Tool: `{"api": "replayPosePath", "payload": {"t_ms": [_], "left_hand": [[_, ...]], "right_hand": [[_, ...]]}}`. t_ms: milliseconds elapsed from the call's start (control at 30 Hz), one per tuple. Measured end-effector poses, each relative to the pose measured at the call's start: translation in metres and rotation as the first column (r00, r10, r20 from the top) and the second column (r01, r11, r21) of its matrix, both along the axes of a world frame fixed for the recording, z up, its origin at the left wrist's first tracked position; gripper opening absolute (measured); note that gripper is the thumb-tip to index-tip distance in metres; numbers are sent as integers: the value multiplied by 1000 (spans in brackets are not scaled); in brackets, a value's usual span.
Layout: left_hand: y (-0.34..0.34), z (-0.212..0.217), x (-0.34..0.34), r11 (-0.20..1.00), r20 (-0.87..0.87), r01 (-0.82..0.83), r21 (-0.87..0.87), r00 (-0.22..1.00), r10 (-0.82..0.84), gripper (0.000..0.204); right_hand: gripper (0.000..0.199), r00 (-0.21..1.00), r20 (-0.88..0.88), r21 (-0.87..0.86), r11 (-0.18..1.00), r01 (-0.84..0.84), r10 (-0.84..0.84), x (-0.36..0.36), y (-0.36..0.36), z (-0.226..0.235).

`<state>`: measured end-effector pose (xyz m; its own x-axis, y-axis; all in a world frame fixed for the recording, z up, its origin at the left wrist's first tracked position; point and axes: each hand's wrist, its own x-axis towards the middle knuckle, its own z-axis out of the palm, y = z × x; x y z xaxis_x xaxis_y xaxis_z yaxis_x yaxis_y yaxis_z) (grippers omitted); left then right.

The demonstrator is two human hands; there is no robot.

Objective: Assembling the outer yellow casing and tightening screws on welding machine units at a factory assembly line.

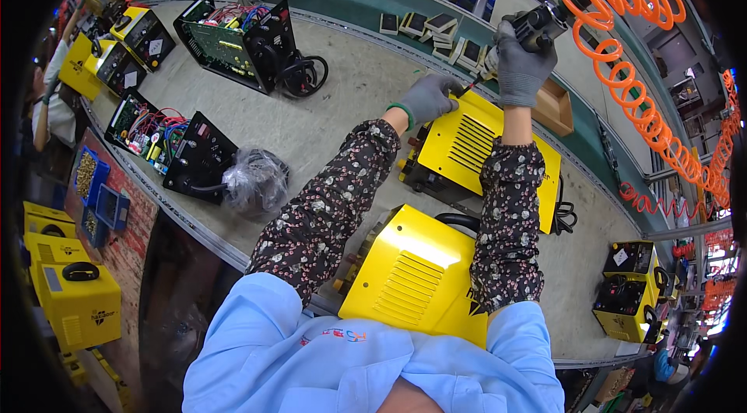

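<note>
My right hand (524, 67), in a grey glove, is wrapped round a pneumatic screwdriver (537, 22) fed by an orange coiled hose (615, 55). Its thin bit points down and left to the far corner of a yellow metal-cased machine (459, 141) with slotted vents. At that same corner my left hand (428, 99), also gloved, has its fingers pinched beside the bit tip; whatever they hold is too small to make out. Closer to my body sits a second yellow-cased machine (412, 273), partly under my right forearm.
Two open-framed machines with bare wiring, one farther back (233, 43) and one nearer (167, 137), stand left on the bench. Small dark-faced blocks (436, 26) and a cardboard box (554, 106) lie along the far ledge. Blue bins (92, 176) hold small parts at far left.
</note>
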<state>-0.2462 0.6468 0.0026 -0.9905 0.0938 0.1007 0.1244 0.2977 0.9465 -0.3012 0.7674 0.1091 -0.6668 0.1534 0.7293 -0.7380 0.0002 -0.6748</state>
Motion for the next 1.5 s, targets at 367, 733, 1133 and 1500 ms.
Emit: {"api": "replayPosePath", "payload": {"t_ms": [367, 733, 1133, 1500], "left_hand": [[-2, -11, -13, 999, 12, -7, -31, 1000, 8, 32], [18, -23, -27, 984, -89, -123, -131, 990, 112, 26], [-35, -59, 98, 912, -348, 211, 351, 934, -82, 22], [-30, -19, 253, 888, 150, 120, 443, 967, -205, 47]], "right_hand": [[20, 996, 81, -54, 998, -22, 27, -9, 5, -1], [35, 999, 47, -123, 992, -15, 21, 1, 39, 12], [36, 704, 383, -290, 801, -523, 598, 212, 68, 6], [24, 826, 291, -133, 876, -464, 482, 258, 0, 29]]}}
